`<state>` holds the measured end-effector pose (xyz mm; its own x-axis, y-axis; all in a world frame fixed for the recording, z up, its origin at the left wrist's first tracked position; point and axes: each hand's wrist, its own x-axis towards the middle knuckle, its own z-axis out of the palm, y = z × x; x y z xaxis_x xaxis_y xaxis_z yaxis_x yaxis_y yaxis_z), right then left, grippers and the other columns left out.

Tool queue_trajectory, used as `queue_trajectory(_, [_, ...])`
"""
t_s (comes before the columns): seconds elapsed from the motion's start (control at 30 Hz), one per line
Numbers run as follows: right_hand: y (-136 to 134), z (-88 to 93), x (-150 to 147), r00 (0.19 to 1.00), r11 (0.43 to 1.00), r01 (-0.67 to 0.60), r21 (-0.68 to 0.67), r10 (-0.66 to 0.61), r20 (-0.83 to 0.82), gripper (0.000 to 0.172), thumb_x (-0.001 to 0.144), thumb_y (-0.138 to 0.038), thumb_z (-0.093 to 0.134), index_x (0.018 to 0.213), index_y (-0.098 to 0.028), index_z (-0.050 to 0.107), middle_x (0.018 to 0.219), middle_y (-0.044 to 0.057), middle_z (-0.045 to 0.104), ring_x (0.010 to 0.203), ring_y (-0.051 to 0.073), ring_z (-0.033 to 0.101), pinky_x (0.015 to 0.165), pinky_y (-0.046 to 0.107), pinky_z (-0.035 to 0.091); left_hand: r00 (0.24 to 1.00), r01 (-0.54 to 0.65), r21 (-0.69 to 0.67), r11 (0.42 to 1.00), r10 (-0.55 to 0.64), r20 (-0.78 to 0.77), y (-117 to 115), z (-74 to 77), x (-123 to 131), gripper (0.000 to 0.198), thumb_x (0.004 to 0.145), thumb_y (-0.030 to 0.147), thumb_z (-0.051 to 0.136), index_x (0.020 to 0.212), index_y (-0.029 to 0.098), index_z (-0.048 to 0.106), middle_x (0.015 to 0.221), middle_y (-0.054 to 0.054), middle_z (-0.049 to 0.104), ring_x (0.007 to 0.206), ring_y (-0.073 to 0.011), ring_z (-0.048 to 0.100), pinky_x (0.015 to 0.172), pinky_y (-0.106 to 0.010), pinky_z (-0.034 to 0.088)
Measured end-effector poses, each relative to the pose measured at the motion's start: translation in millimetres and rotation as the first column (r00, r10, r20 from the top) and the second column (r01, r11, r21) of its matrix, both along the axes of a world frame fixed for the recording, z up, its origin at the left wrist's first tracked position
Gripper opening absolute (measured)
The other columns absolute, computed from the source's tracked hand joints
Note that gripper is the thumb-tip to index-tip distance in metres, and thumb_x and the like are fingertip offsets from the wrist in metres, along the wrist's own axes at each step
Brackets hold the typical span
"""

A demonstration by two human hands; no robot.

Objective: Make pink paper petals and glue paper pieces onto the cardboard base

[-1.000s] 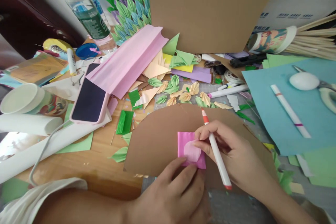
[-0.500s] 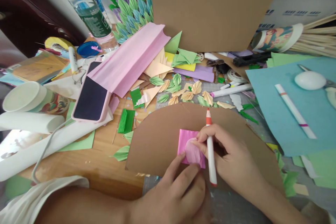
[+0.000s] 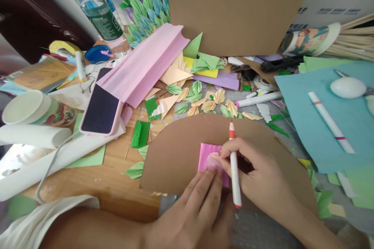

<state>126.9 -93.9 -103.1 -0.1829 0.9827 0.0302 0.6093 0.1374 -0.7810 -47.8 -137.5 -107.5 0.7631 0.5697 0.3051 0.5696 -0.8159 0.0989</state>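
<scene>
A square of bright pink crepe paper (image 3: 205,151) lies on a rounded piece of brown cardboard (image 3: 172,151). On the square rests a smaller, paler pink rounded paper piece (image 3: 212,159), partly under fingers. My left hand (image 3: 194,204) presses its outstretched fingertips flat on both papers from below. My right hand (image 3: 254,175) grips a white marker with a red-orange tip (image 3: 235,167), uncapped tip pointing up and away. The thumb and index fingertips of that hand meet at the pale piece's right edge. What lies under the right palm is hidden.
Folded green and peach paper leaves (image 3: 201,101) lie just beyond the cardboard. A phone (image 3: 101,105), a paper cup (image 3: 26,108) and pink crepe paper (image 3: 146,62) are at left. Blue paper (image 3: 304,124) bearing another marker (image 3: 331,122) is at right. A large cardboard panel (image 3: 233,7) stands behind.
My left fingers have straightened and slid up over the pale pink piece, covering its lower part. My right hand with the marker stays nearly where it was.
</scene>
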Motion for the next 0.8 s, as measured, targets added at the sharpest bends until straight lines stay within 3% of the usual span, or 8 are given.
queue_trajectory(0.2, [2.1, -0.4, 0.1, 1.0, 1.0, 0.001, 0.017, -0.001, 0.021, 0.018, 0.082, -0.011, 0.062, 0.076, -0.026, 0.054, 0.067, -0.009, 0.06, 0.055, 0.007, 0.054, 0.051, 0.018, 0.042, 0.998, -0.042, 0.001, 0.999, 0.042, 0.053, -1.5, -0.4, 0.7, 0.029, 0.089, 0.025, 0.058, 0.114, 0.012, 0.062, 0.125, -0.021, 0.066, 0.118, -0.0307, 0.063, 0.099, -0.035, 0.054])
queue_trajectory(0.33, [1.5, -0.9, -0.7, 1.0, 1.0, 0.005, 0.008, -0.005, 0.016, 0.018, 0.082, -0.01, 0.061, 0.076, -0.026, 0.054, 0.068, -0.009, 0.06, 0.056, 0.007, 0.054, 0.052, 0.017, 0.042, 1.0, 0.018, 0.068, 0.997, -0.017, -0.017, 0.2, -0.4, -0.5, 0.032, 0.089, 0.027, 0.057, 0.114, 0.007, 0.064, 0.118, -0.02, 0.07, 0.115, -0.0316, 0.065, 0.1, -0.037, 0.053])
queue_trajectory(0.67, [2.7, -2.3, -4.1, 0.986, 0.972, 0.124, -0.2, -0.143, -0.086, 0.008, 0.085, -0.025, 0.059, 0.079, -0.025, 0.054, 0.061, -0.006, 0.057, 0.052, 0.01, 0.056, 0.048, 0.02, 0.046, 0.989, 0.037, 0.185, 0.982, -0.009, -0.148, -5.4, -0.8, -3.6, 0.034, 0.093, 0.027, 0.05, 0.12, 0.01, 0.063, 0.117, -0.015, 0.071, 0.112, -0.0309, 0.066, 0.098, -0.042, 0.049])
queue_trajectory(0.8, [6.4, 2.9, -1.3, 0.965, 0.971, 0.19, -0.148, -0.212, -0.155, 0.015, 0.083, -0.029, 0.065, 0.079, -0.025, 0.051, 0.068, -0.004, 0.059, 0.054, 0.011, 0.056, 0.048, 0.021, 0.046, 0.982, 0.074, 0.224, 0.972, -0.033, -0.184, -5.5, -0.6, -4.4, 0.036, 0.095, 0.026, 0.047, 0.123, 0.01, 0.062, 0.116, -0.015, 0.072, 0.114, -0.0316, 0.065, 0.102, -0.044, 0.046])
